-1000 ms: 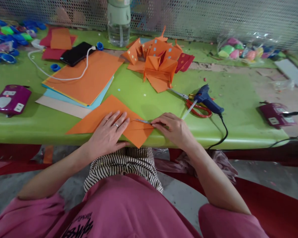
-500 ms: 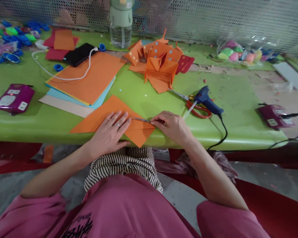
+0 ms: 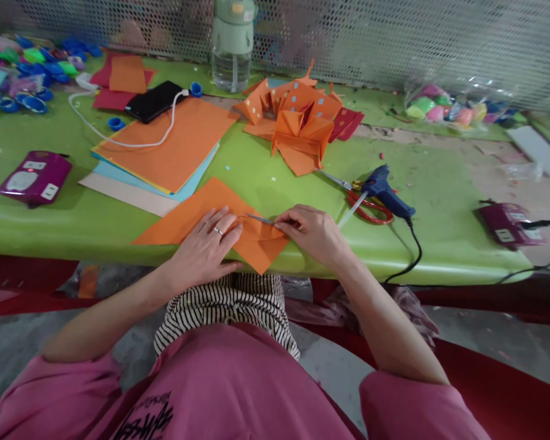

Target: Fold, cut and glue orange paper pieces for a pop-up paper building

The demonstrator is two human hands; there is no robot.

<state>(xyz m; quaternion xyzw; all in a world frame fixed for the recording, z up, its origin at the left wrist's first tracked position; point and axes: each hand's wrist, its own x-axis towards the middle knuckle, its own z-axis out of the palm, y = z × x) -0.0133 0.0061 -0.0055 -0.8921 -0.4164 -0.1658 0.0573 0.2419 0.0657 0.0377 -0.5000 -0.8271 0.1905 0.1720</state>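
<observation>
An orange sheet of paper (image 3: 211, 198) lies at the front edge of the table, one corner pointing toward me. My left hand (image 3: 211, 241) rests flat on it with fingers stretched, a ring on one of them. In the pinched fingers of my right hand (image 3: 309, 229) is a thin metal blade (image 3: 260, 219); its end in my hand is hidden. The blade lies along a cut or fold in the sheet, its tip pointing at my left fingers. Just below the blade, the paper edge bows slightly.
Stacked coloured sheets (image 3: 165, 146) lie at left, under a phone (image 3: 153, 101). Folded orange paper pieces (image 3: 302, 134) stand behind my hands. Red-handled scissors (image 3: 371, 214) and a blue glue gun (image 3: 385, 189) lie at right. A water bottle (image 3: 231, 55) stands at the back.
The view has shifted slightly, so most table things sit a little farther right. My right hand and the blade have moved slightly left relative to the sheet, and the paper edge there bows more.
</observation>
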